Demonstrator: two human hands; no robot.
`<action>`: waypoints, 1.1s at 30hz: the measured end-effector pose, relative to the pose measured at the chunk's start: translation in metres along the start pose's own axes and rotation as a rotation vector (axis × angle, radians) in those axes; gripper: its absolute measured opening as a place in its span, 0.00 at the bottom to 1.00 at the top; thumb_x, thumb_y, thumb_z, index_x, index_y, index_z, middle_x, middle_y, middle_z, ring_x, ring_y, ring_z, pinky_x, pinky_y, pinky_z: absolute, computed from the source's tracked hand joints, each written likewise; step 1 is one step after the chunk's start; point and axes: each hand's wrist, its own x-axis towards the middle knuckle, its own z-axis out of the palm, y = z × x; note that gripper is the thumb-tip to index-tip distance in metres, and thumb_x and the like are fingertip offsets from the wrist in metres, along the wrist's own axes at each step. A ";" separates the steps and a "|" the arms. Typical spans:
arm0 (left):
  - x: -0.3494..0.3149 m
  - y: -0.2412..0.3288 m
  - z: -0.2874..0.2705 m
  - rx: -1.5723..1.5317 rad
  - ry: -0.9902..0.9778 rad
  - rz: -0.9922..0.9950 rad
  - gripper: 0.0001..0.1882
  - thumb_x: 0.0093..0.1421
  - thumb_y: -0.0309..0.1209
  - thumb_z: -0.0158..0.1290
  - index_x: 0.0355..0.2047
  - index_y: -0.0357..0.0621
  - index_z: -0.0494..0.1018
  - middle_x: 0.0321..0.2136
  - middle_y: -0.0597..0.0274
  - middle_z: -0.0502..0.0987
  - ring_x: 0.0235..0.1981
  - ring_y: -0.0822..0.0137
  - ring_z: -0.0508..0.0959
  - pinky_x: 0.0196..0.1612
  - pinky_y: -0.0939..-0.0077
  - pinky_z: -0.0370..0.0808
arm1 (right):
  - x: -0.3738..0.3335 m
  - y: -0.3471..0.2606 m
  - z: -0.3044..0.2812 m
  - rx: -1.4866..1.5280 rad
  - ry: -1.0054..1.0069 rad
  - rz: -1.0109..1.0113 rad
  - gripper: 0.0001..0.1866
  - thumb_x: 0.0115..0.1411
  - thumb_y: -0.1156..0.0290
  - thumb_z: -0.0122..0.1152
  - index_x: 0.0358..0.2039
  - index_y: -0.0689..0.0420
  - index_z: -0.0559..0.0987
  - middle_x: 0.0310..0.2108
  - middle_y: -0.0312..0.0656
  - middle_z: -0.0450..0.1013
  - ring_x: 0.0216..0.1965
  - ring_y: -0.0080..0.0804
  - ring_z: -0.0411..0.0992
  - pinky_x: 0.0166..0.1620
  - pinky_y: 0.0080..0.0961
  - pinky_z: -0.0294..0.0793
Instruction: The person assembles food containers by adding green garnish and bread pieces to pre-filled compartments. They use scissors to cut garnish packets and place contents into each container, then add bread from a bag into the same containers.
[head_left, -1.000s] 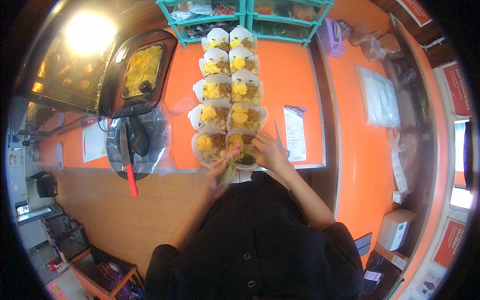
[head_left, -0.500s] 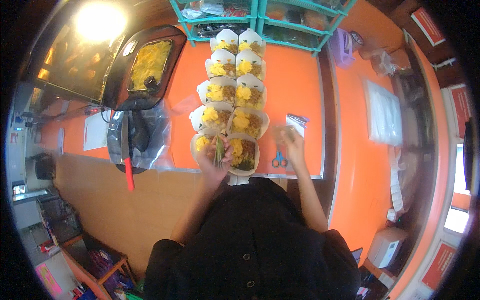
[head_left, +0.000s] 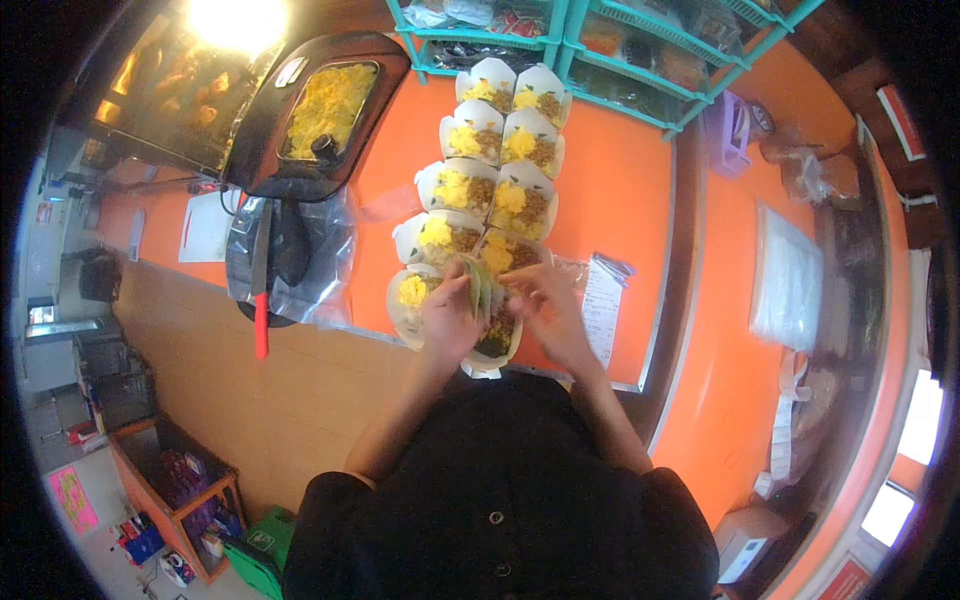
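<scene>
Over the near boxes (head_left: 404, 328) | left grip (head_left: 452, 312): pinching green bundle (head_left: 479, 286), jutting right | right grip (head_left: 549, 308): beside, hold unclear

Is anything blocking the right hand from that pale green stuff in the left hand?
Nothing visible is: the right hand is right beside the pale green stuff in the left hand, though whether it touches is unclear. The food boxes sit beneath, not between.
</scene>
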 end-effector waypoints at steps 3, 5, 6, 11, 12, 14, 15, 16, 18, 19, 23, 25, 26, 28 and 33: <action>0.006 -0.006 -0.002 -0.014 -0.061 0.003 0.17 0.68 0.31 0.42 0.56 0.49 0.66 0.48 0.58 0.74 0.47 0.61 0.76 0.51 0.62 0.73 | 0.002 -0.026 0.014 0.008 0.024 -0.132 0.12 0.60 0.76 0.60 0.45 0.60 0.79 0.45 0.44 0.73 0.46 0.37 0.72 0.46 0.31 0.73; 0.008 -0.011 0.002 0.010 -0.012 0.036 0.17 0.69 0.31 0.40 0.57 0.50 0.65 0.49 0.57 0.74 0.47 0.63 0.76 0.51 0.64 0.74 | 0.005 -0.027 0.020 -0.025 0.123 -0.156 0.13 0.59 0.79 0.59 0.45 0.61 0.79 0.45 0.43 0.75 0.46 0.36 0.73 0.45 0.29 0.74; 0.009 -0.016 0.006 0.038 0.028 0.069 0.17 0.70 0.31 0.40 0.58 0.50 0.65 0.49 0.57 0.74 0.48 0.63 0.75 0.51 0.64 0.73 | 0.005 -0.024 0.022 -0.041 0.151 -0.179 0.12 0.58 0.80 0.60 0.44 0.62 0.79 0.44 0.43 0.75 0.44 0.35 0.74 0.44 0.28 0.75; 0.007 -0.029 0.034 0.242 0.043 0.159 0.19 0.73 0.36 0.38 0.61 0.51 0.62 0.50 0.61 0.71 0.52 0.65 0.72 0.56 0.65 0.71 | 0.007 0.001 0.033 -0.129 0.310 -0.289 0.12 0.52 0.85 0.64 0.38 0.64 0.80 0.39 0.45 0.76 0.34 0.34 0.76 0.37 0.23 0.75; 0.007 -0.029 0.038 0.279 0.046 0.158 0.19 0.74 0.39 0.38 0.62 0.52 0.61 0.50 0.61 0.70 0.53 0.65 0.71 0.58 0.64 0.70 | 0.007 0.004 0.036 -0.153 0.319 -0.281 0.11 0.52 0.85 0.64 0.37 0.64 0.80 0.38 0.45 0.76 0.34 0.33 0.76 0.36 0.22 0.74; 0.006 -0.026 0.042 0.308 0.032 0.148 0.20 0.74 0.40 0.40 0.64 0.53 0.59 0.51 0.62 0.69 0.54 0.65 0.70 0.60 0.64 0.69 | 0.007 0.009 0.041 -0.170 0.339 -0.257 0.10 0.51 0.84 0.65 0.35 0.64 0.80 0.36 0.45 0.76 0.33 0.31 0.75 0.34 0.21 0.73; 0.006 -0.023 0.042 0.298 0.013 0.140 0.21 0.73 0.39 0.42 0.64 0.53 0.58 0.51 0.63 0.68 0.54 0.64 0.70 0.60 0.63 0.69 | 0.007 0.011 0.042 -0.144 0.339 -0.252 0.08 0.52 0.83 0.65 0.35 0.63 0.80 0.35 0.45 0.76 0.32 0.31 0.75 0.34 0.22 0.73; 0.006 -0.021 0.041 0.293 0.028 0.115 0.22 0.73 0.38 0.45 0.65 0.54 0.57 0.52 0.63 0.68 0.55 0.64 0.70 0.61 0.62 0.68 | 0.009 0.012 0.041 -0.120 0.339 -0.248 0.07 0.53 0.82 0.64 0.34 0.63 0.80 0.35 0.45 0.75 0.32 0.31 0.74 0.34 0.23 0.72; 0.004 -0.016 0.039 0.622 -0.013 0.118 0.26 0.68 0.31 0.53 0.62 0.53 0.55 0.50 0.62 0.67 0.51 0.66 0.72 0.53 0.66 0.73 | 0.010 0.012 0.038 -0.087 0.332 -0.275 0.06 0.55 0.80 0.63 0.34 0.63 0.80 0.34 0.45 0.75 0.33 0.32 0.74 0.35 0.24 0.72; 0.002 -0.013 0.038 0.779 -0.007 0.106 0.29 0.66 0.27 0.56 0.61 0.52 0.54 0.49 0.62 0.67 0.49 0.67 0.73 0.50 0.67 0.75 | 0.012 0.011 0.036 -0.076 0.324 -0.304 0.05 0.57 0.79 0.63 0.35 0.63 0.80 0.35 0.45 0.75 0.34 0.33 0.73 0.37 0.25 0.72; 0.010 -0.006 0.038 0.510 0.031 0.047 0.30 0.62 0.20 0.58 0.59 0.50 0.55 0.47 0.61 0.68 0.46 0.67 0.75 0.48 0.69 0.76 | 0.010 0.006 0.030 -0.063 0.305 -0.275 0.06 0.65 0.75 0.56 0.39 0.62 0.79 0.36 0.44 0.73 0.40 0.33 0.71 0.44 0.29 0.71; 0.009 -0.006 0.037 0.434 0.018 0.062 0.28 0.62 0.20 0.57 0.58 0.49 0.57 0.46 0.61 0.68 0.46 0.67 0.75 0.47 0.70 0.76 | 0.010 0.004 0.030 0.015 0.396 -0.185 0.06 0.67 0.75 0.54 0.40 0.63 0.78 0.36 0.43 0.74 0.39 0.32 0.72 0.43 0.27 0.71; 0.009 -0.006 0.035 0.473 0.067 0.055 0.26 0.62 0.19 0.57 0.56 0.49 0.58 0.45 0.61 0.68 0.45 0.68 0.75 0.45 0.71 0.76 | 0.010 0.004 0.031 0.052 0.443 -0.160 0.06 0.68 0.75 0.54 0.40 0.63 0.77 0.36 0.42 0.74 0.38 0.31 0.73 0.42 0.27 0.71; 0.010 -0.004 0.029 0.510 0.066 0.090 0.23 0.62 0.18 0.56 0.52 0.48 0.60 0.43 0.62 0.68 0.42 0.70 0.74 0.42 0.73 0.75 | 0.012 0.003 0.032 0.136 0.473 -0.137 0.08 0.70 0.74 0.50 0.41 0.63 0.76 0.35 0.41 0.74 0.36 0.27 0.73 0.38 0.24 0.72; 0.015 0.006 0.007 0.738 -0.002 0.208 0.17 0.61 0.19 0.57 0.44 0.48 0.62 0.39 0.65 0.66 0.35 0.75 0.71 0.35 0.77 0.72 | 0.012 0.004 0.024 0.362 0.427 0.133 0.08 0.73 0.71 0.47 0.40 0.60 0.74 0.31 0.39 0.74 0.21 0.21 0.71 0.23 0.18 0.69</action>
